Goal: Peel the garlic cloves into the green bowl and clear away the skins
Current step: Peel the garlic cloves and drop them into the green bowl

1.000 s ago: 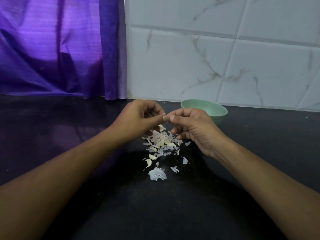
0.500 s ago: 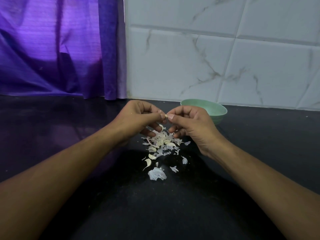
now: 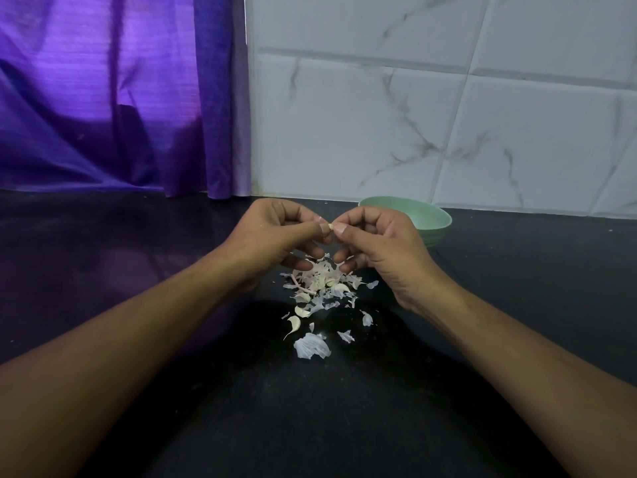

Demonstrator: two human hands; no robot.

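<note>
My left hand (image 3: 275,236) and my right hand (image 3: 379,246) meet above the black counter, both pinching one small pale garlic clove (image 3: 331,227) between thumbs and fingertips. Below them lies a heap of white garlic skins and cloves (image 3: 319,282). More loose pieces trail toward me, among them a curved clove (image 3: 294,324) and a large skin flake (image 3: 311,346). The green bowl (image 3: 432,222) stands behind my right hand, partly hidden by it; its inside is not visible.
A white marble-tiled wall (image 3: 448,115) rises behind the counter. A purple curtain (image 3: 103,98) hangs at the back left down to the counter's edge. The black counter (image 3: 310,426) stretches toward me between my forearms.
Both hands have stayed close together above the heap, with the fingertips working on the clove; it now shows between the thumbs. The heap and the bowl have not moved.
</note>
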